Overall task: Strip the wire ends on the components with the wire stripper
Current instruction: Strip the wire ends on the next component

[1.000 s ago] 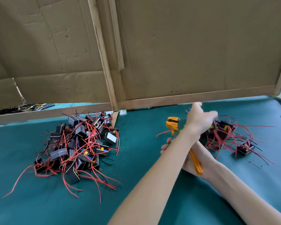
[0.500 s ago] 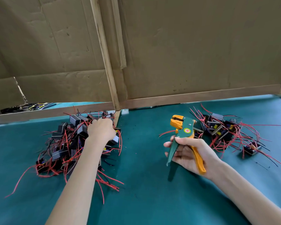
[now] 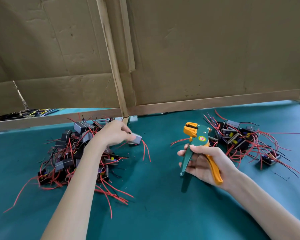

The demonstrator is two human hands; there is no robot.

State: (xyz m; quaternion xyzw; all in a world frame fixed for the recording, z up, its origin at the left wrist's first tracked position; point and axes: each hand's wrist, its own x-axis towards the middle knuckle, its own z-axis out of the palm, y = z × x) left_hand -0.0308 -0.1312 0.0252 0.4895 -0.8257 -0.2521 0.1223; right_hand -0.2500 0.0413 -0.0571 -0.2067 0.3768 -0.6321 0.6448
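**Component picked from the heap, stripper held ready**

The fingers (image 3: 126, 135) of the left hand (image 3: 113, 134) are curled together around a small grey component (image 3: 136, 138), pinching it at the right-hand edge of the left heap (image 3: 68, 153). The component's red wires (image 3: 144, 151) hang down from it toward the green table mat (image 3: 163, 208); whether their ends touch the mat cannot be told.

The fingers (image 3: 184, 153) of the right hand (image 3: 208, 163) wrap around the handles of the wire stripper (image 3: 200, 136), with the thumb laid across the green body just below the round label. The green handle (image 3: 185, 164) and the orange handle (image 3: 215, 170) stand spread apart. The tool is held upright above the mat, its orange head uppermost, well apart from the held component. No wire is seen between its jaws.

The left heap is a tangle of grey and black components with red and black leads. A second, smaller heap (image 3: 237, 137) of like components lies just beyond and to the right of the stripper.

Cardboard panels (image 3: 206, 58) on a wooden frame (image 3: 112, 66) close off the back of the table; loose dark wires (image 3: 28, 113) show beneath the left panel.
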